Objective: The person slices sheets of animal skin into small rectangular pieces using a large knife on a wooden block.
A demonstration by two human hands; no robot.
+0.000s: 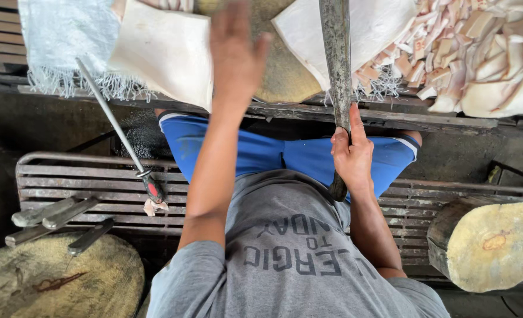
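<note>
My right hand [352,152] is shut on the handle of a long, wide-bladed knife [335,53], whose blade points away from me over the work surface. My left hand [235,53] is stretched forward, blurred, fingers apart, holding nothing. It hovers over a round wooden chopping block [285,76] between two large pale slabs: one slab [164,50] lies at its left, another slab [367,29] lies under the blade at the right.
A heap of cut pale strips [479,53] fills the far right. A sharpening steel [117,126] leans at the left, over a metal grate bench [85,182] with several knife handles [52,215]. Wooden stumps stand at lower right [491,244] and lower left [55,282].
</note>
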